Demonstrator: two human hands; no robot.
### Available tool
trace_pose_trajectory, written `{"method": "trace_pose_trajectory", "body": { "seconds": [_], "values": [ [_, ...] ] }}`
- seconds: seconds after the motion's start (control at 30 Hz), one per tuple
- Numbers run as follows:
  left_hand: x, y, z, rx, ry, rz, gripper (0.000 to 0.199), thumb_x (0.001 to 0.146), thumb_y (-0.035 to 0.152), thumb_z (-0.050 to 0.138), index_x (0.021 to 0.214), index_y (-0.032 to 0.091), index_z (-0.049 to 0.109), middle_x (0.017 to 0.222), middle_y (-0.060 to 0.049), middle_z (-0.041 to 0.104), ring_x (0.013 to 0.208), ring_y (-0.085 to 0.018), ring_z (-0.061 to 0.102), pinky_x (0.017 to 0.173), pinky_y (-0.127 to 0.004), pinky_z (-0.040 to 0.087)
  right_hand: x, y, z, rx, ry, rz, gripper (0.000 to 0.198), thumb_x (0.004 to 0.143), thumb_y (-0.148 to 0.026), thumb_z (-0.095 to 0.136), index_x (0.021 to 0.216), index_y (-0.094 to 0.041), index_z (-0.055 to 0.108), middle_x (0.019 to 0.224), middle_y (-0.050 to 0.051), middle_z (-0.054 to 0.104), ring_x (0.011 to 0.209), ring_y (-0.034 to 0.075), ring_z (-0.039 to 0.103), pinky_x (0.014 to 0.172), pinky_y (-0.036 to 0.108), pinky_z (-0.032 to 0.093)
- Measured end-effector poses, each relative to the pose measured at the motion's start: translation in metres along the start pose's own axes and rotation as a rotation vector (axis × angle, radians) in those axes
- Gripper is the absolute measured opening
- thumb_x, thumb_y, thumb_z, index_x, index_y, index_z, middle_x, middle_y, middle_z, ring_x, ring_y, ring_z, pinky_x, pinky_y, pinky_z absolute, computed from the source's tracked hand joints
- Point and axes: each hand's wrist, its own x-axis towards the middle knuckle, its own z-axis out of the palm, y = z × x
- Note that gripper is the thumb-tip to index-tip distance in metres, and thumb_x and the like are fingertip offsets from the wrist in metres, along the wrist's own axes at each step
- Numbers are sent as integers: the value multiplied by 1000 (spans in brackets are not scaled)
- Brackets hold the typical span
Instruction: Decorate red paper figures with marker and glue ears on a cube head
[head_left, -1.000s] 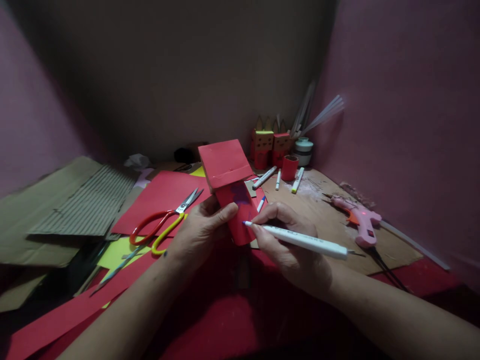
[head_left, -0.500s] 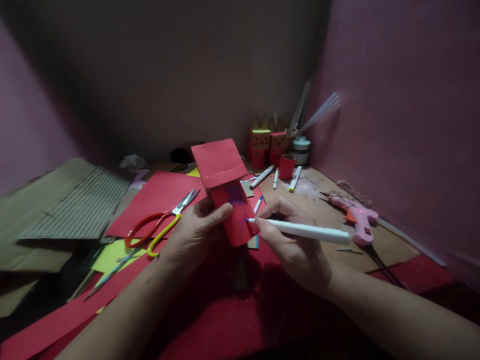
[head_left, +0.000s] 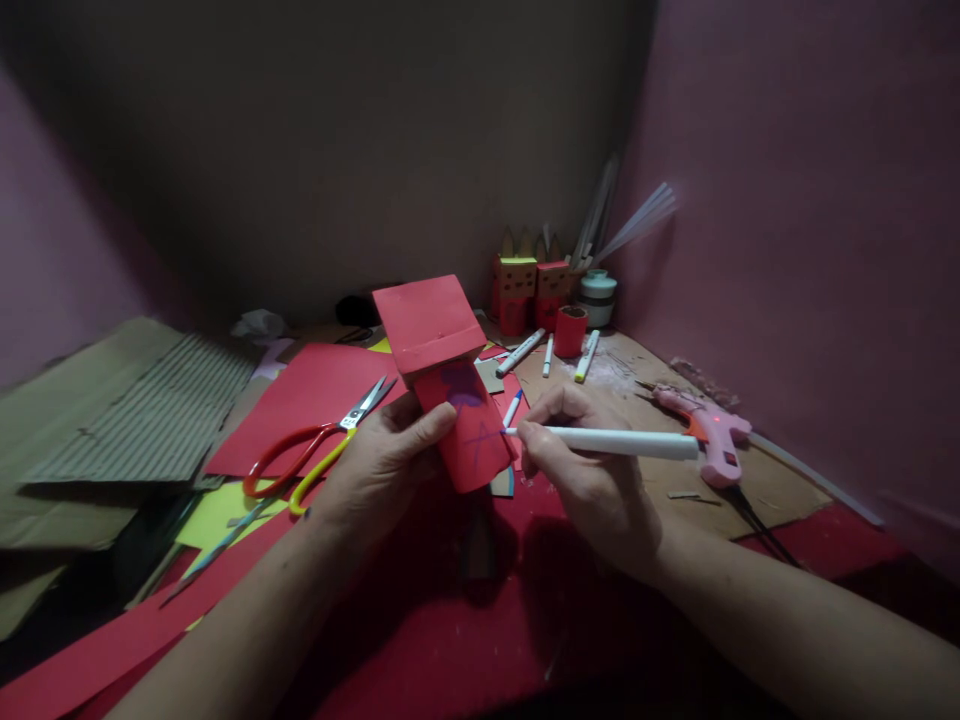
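Note:
My left hand grips a red paper-covered figure, its thumb pressed on the front. The figure has a box-shaped red top over a narrower red body, tilted in the hand. Purple marks show on the body: a dark patch near the top and thin crossing lines below it. In my right hand a white marker is pinched, its tip at the right edge of the body beside the lines. Part of the body lies hidden behind my left thumb.
Red-and-yellow scissors lie on red paper at left, near corrugated cardboard. At right rests a pink glue gun. Behind stand small box figures with drawn faces, a red tube, a jar and several markers.
A purple line now runs across the lower body, crossing the other strokes. The marker tip has moved slightly right and up to the body's edge. My left hand still holds the figure.

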Motion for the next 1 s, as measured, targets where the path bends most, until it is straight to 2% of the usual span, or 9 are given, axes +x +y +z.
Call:
{"method": "trace_pose_trajectory", "body": {
  "seconds": [0.13,0.3,0.5,0.77,1.0],
  "values": [
    [-1,2,1,18,15,-9,55,64,33,98,109,14,74,93,-11,82,83,-27,79,69,-30,66,1,1,0,26,-11,19,10,86,-24,62,77,-23,58,64,-3,62,59,14,58,56,31,44],
    [-1,3,3,26,-5,-6,50,65,34,98,105,15,74,75,-4,77,63,-21,74,59,-27,63,-1,2,0,42,-12,40,11,87,-27,62,77,-23,58,66,-2,64,61,16,60,58,32,46],
    [-1,4,5,28,13,-11,46,59,35,100,92,17,74,75,-3,78,63,-19,74,60,-26,63,-1,2,0,27,-10,51,11,87,-27,62,78,-23,58,67,-1,64,62,16,60,59,31,47],
    [0,2,1,46,-11,11,41,67,35,96,97,17,75,77,-5,77,69,-23,75,62,-28,63,0,-1,0,-1,-15,0,11,84,-25,62,74,-23,58,64,-2,63,60,15,59,57,31,45],
    [0,1,1,8,-40,19,37,70,32,94,98,18,75,80,-4,78,68,-20,76,69,-28,66,-1,-4,-1,29,-39,-10,11,85,-28,60,75,-24,58,66,-2,62,61,15,59,59,32,48]
  ]
}}
